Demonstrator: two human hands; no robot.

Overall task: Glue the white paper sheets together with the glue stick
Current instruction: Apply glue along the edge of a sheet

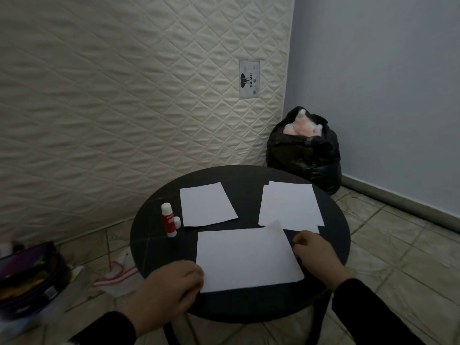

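On the round black table [244, 179] a large white sheet [246, 257] lies nearest me, its far right corner lapping over a stack of white sheets [290, 205] at the back right. My left hand [169, 290] holds this near sheet at its left near corner with curled fingers. At the sheet's right edge my right hand [315, 253] holds it the same way. A single white sheet [206, 204] lies at the back left. Just left of it stands a red glue stick [168, 220] with white ends, and a small white cap [177, 221] sits against it.
A quilted cream mattress [124, 95] leans upright behind the table. A stuffed black rubbish bag [306, 155] sits in the corner by the blue wall. On the tiled floor to the left are a dark open case [27, 275] and a red-striped plastic bag [117, 275].
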